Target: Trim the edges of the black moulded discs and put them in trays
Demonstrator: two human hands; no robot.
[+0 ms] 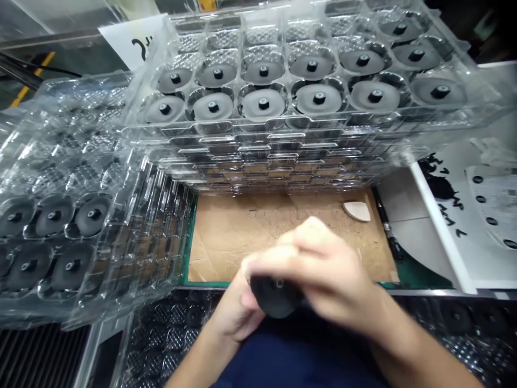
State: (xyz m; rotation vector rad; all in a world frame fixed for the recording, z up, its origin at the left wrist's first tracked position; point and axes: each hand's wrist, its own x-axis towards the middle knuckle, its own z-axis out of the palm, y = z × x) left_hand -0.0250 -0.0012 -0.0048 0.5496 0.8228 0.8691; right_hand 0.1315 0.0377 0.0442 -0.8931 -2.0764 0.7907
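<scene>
Your left hand (pixel 232 315) cradled the black disc (pixel 277 302), right hand (pixel 327 269) curled over it; a firm two-sided hold suited it.

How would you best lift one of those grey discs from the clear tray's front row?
I'd pinch the small black knob at the grey disc's centre, from straight above: the disc lies flat, sunk in a pocket of the clear tray, so its rim is walled in.
</scene>
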